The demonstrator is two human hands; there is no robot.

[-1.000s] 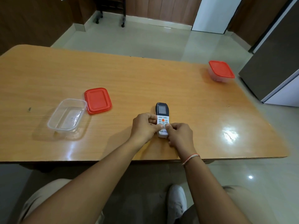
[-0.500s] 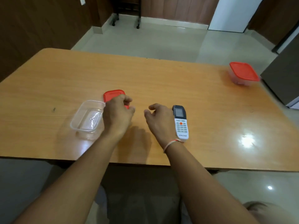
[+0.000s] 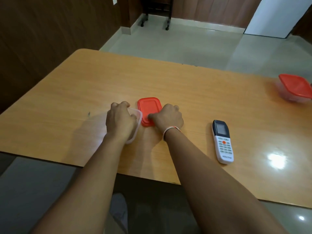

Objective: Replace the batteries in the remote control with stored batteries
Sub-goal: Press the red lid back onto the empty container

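**A:** What have the hands got?

**B:** The left hand [image 3: 120, 119] curls over the clear plastic container [image 3: 135, 125], gripping its rim. The right hand [image 3: 168, 117] pinches the near edge of the red lid [image 3: 149, 108], at three o'clock from the container.

**A:** And the remote control [image 3: 222, 141]?

**B:** Lying face up on the bench [image 3: 185, 92], at three o'clock from the right hand, untouched.

**A:** How should the closing go?

**B:** I'd steady the container, square the lid above it, then press round the corners. A second lidded container [image 3: 294, 87] sits at one o'clock; its contents are too small to tell.
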